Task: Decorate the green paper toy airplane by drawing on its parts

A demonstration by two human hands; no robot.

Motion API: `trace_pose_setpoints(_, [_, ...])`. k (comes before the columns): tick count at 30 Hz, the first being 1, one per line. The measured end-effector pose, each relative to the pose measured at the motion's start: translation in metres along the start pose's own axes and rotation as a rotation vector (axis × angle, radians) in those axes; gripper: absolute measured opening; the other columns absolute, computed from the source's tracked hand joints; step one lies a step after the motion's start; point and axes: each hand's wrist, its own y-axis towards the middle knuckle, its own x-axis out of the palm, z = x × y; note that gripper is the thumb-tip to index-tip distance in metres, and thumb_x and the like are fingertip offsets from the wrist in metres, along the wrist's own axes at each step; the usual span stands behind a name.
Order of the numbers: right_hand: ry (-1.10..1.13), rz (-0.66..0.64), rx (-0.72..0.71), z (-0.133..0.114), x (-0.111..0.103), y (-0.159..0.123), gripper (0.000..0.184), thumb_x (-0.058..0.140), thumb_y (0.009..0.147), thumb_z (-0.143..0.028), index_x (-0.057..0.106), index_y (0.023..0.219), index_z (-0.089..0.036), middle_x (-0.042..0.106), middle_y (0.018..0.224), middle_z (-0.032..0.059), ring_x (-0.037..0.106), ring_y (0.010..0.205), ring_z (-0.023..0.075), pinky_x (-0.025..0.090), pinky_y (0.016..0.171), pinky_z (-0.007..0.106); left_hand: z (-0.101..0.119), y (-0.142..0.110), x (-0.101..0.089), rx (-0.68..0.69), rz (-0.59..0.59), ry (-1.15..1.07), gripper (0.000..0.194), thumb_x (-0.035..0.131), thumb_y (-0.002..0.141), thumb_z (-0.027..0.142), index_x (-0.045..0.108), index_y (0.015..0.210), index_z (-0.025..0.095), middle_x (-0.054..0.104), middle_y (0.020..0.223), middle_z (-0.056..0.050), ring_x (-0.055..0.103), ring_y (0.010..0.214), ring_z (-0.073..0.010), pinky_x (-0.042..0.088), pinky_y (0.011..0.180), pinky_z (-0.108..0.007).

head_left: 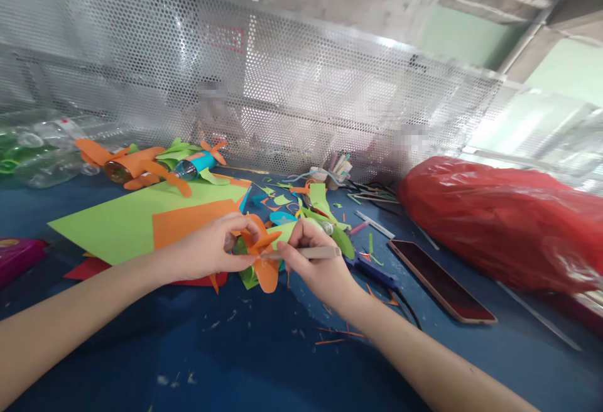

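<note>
Possibly, scraps (282,200) strewn across the blue surface (211,362) could snag the orange paper propeller (266,275) if lowered; its thin blades might crease if the pale pen-like tool (320,252) presses hard near the hub. The left hand (202,245) pinches the propeller, mid-view; the right hand (325,277) pinches the tool, fingers curled.

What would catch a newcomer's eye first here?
Probably the big red plastic bag, bulging at the right side of the blue table. Next, at center, the orange paper propeller between the left hand and the right hand, which holds a pale stick-like tool.
</note>
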Motion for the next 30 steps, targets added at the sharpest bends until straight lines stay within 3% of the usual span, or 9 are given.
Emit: trace_pose_setpoints(30, [0.01,-0.001,-0.009,0.0011,0.0012,0.0001,0.03,0.067,0.089,-0.036,0.044,0.072,-0.026,0.049,0.057,-0.0061,0.044,0.051,0.0128,0.033,0.052,0.028,0.0014,-0.0001,0.0004,0.015,0.01,-0.007,0.025,0.072,0.085,0.04,0.066,0.101,0.023,0.06,0.089,0.003,0.04,0.058,-0.0101,0.037,0.055,-0.027])
